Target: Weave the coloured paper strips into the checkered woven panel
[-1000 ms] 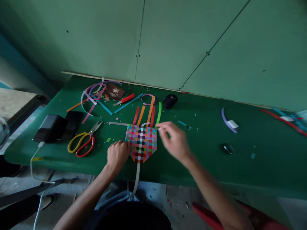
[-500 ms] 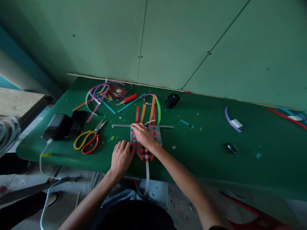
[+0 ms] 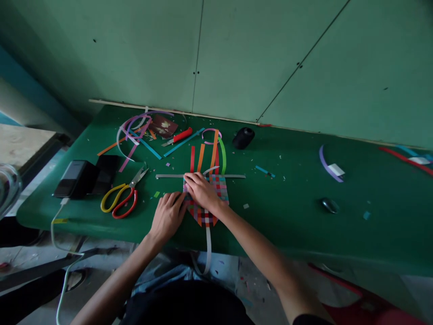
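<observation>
Head view: the woven mat (image 3: pixel 222 192) lies by the near edge of the green tabletop (image 3: pixel 291 225), left of its middle. The right hand (image 3: pixel 202 192) is palm down over it, fingers close together at the mat's far left corner. The left hand (image 3: pixel 168 211) curls at the mat's left side; whether its fingertips pinch the weave, I cannot tell. A grey strip (image 3: pixel 235 176) runs along the mat's far side, roughly parallel to the tabletop's far edge, both ends jutting out.

Good work here seems to call for steadying the mat with the left hand while the right fingertips press the strip evenly against the row beside it, little by little. Pushing at one corner alone could skew the squares. The loose orange strip (image 3: pixel 214 151) and green strip (image 3: pixel 222 155) are best held straight, lest they buckle.
</observation>
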A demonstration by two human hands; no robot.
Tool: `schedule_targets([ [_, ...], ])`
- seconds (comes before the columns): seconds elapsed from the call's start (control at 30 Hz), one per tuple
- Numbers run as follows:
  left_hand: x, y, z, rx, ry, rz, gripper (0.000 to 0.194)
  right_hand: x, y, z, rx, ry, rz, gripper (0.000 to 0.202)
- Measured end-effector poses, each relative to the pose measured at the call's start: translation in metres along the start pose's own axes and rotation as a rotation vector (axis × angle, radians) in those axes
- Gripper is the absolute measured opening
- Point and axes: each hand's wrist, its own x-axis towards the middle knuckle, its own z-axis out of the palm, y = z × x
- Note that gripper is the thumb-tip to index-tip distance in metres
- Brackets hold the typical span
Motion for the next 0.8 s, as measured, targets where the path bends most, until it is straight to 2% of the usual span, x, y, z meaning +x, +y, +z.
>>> schedule_targets([
  [0.2,0.012,-0.004,-0.006,0.081,-0.079,0.079,0.033,-0.005,0.0,-0.001,0.0,0.018,0.019,0.047],
  [0.53,0.026,-0.018,0.001,-0.069,-0.024,0.11,0.021,-0.004,0.003,-0.004,0.059,0.02,0.01,0.047],
  [0.8,0.028,-0.018,-0.002,0.037,-0.055,0.196,0.021,-0.008,0.004,0.001,0.045,0.084,0.009,0.044],
])
